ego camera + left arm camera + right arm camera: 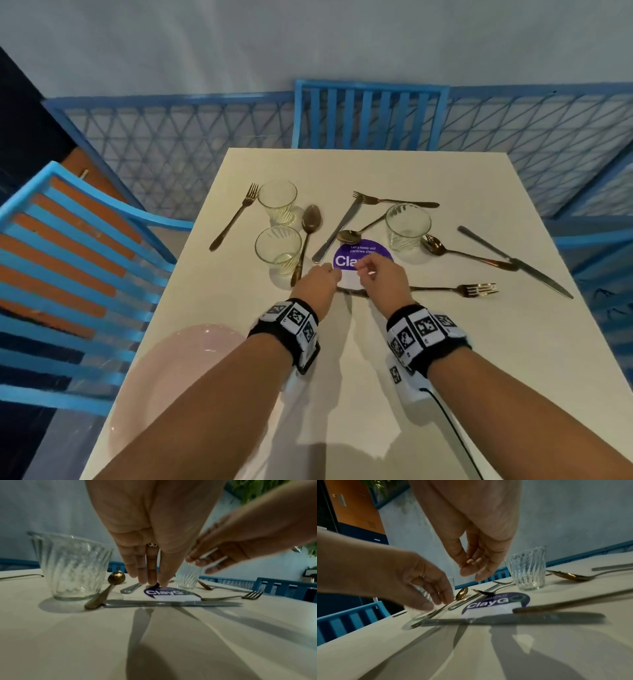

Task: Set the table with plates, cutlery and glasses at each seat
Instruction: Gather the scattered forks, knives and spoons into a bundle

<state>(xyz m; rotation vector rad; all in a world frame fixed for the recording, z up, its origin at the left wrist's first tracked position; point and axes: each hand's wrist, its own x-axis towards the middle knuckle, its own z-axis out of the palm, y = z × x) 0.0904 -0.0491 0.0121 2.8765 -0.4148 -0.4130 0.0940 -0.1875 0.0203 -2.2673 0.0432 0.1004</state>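
Pale pink plate, ribbed clear glasses

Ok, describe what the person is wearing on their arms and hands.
Both forearms are bare, with no sleeves. Each wrist carries a black band faced with white tiles printed with black square marker codes; the band on the right wrist has a white box beneath it with a thin black cable trailing back. The left hand wears a small metal ring on one of its fingers.

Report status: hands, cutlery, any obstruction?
Left hand and right hand open, holding nothing, over the purple sticker. Cutlery and three glasses scattered mid-table, plate at near edge. Knife lies below both hands.
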